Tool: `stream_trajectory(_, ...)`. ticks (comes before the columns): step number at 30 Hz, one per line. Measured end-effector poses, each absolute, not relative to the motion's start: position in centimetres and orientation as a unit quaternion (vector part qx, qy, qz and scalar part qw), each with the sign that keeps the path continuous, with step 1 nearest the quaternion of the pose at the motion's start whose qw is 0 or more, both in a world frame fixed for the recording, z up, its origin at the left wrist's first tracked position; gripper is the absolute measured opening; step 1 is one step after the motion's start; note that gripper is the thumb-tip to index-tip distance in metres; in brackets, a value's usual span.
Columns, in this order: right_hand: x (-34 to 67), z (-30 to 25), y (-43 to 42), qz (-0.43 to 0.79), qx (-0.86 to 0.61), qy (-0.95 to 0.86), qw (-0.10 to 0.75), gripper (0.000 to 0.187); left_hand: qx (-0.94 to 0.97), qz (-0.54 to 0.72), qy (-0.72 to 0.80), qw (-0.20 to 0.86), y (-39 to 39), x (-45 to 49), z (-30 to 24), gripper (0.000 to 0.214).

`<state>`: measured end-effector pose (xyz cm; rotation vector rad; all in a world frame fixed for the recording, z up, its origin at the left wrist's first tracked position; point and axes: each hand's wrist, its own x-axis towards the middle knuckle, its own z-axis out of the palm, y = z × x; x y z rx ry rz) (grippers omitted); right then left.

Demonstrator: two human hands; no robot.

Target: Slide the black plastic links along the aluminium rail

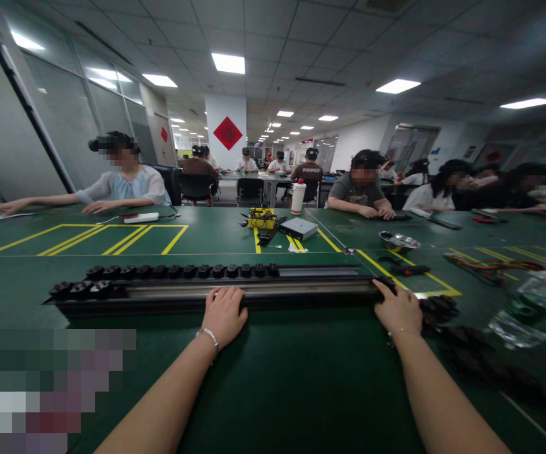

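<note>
A long black metal rail (301, 289) with a bare silvery channel lies across the green table in front of me. My left hand (224, 315) rests on its near edge, fingers bent over the top and thumb at the side. At the rail's right end my right hand (400, 308) is closed around a small black block (387, 281), mostly covered by the fingers. Black socket-like modules (80, 289) sit in the left end of the channel. Behind it, a row of similar modules (173, 271) stands along a second rail (320, 271).
More black modules (490, 359) lie heaped at the right, near a large clear plastic bottle (531, 309). Beyond are a black-and-red tool (408, 268), a metal bowl (398, 241), wires (490, 265), a grey box (298, 228) and a white bottle (297, 197). Co-workers sit around the table.
</note>
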<state>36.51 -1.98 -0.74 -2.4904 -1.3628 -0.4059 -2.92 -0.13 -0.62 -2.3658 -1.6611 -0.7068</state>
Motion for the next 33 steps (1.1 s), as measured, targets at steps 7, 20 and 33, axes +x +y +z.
stream_trajectory(7, 36.35, -1.14, -1.24, -0.160, -0.859, -0.467, 0.139, 0.056, -0.790, -0.235, -0.562, 0.073, -0.12, -2.93, -0.52, 0.024)
stream_trajectory(20, 36.05, -0.96, -1.49, -0.175, -0.863, -0.452, 0.144, 0.051, -0.790, -0.231, -0.563, 0.074, -0.12, -2.90, -0.47, 0.023)
stream_trajectory(33, 36.19, -0.82, -1.62, -0.122, -0.870, -0.438, 0.192, 0.055, -0.794, -0.229, -0.557, 0.084, 0.03, -3.02, -0.60, 0.023)
